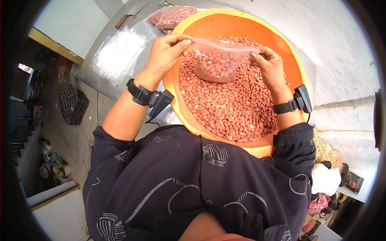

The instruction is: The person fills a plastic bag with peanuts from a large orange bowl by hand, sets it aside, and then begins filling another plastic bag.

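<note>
A clear plastic bag [217, 66] partly filled with reddish peanuts hangs over a large orange basin [225, 22]. The basin holds a broad heap of loose peanuts [229, 108]. At the bag's upper left corner, the thumb and fingers of my left hand [173, 46] pinch its top edge. My right hand [267, 62] pinches the upper right corner the same way. The bag's top edge is stretched between both hands, and its bottom is over the heap.
Empty clear bags [120, 50] lie on the grey table [90, 68] at the left. Behind the basin's left rim is a filled peanut bag [173, 17]. A knife with a wooden handle [121, 21] lies farther back. Black crates [73, 104] stand on the floor.
</note>
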Demonstrator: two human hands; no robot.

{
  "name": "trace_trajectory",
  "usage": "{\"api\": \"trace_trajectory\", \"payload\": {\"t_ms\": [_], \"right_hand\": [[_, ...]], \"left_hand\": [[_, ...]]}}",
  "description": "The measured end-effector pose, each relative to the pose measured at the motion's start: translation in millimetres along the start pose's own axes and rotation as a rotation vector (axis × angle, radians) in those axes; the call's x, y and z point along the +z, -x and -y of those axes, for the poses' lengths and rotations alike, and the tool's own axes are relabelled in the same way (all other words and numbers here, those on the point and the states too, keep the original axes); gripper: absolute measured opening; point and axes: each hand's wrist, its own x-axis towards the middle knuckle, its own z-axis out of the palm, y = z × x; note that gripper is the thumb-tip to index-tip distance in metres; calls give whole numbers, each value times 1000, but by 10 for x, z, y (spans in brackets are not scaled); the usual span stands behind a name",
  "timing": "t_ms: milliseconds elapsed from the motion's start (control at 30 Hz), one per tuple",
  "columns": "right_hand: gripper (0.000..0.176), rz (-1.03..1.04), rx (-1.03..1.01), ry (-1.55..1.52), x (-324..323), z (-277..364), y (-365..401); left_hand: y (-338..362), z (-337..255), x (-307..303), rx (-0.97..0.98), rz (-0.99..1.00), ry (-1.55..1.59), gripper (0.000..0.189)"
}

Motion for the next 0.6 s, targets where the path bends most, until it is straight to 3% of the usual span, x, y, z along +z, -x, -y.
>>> {"api": "trace_trajectory", "payload": {"t_ms": [233,367,600], "right_hand": [[8,54,-127,-30,-93,217,38],[9,95,-46,-58,-58,210,38],[12,-11,18,-228,-60,44,-2]], "left_hand": [[-51,-250,-58,89,43,-62,12],[-137,-189,-94,-137,55,-11,12],[-120,-40,-61,-182,22,95,11]]}}
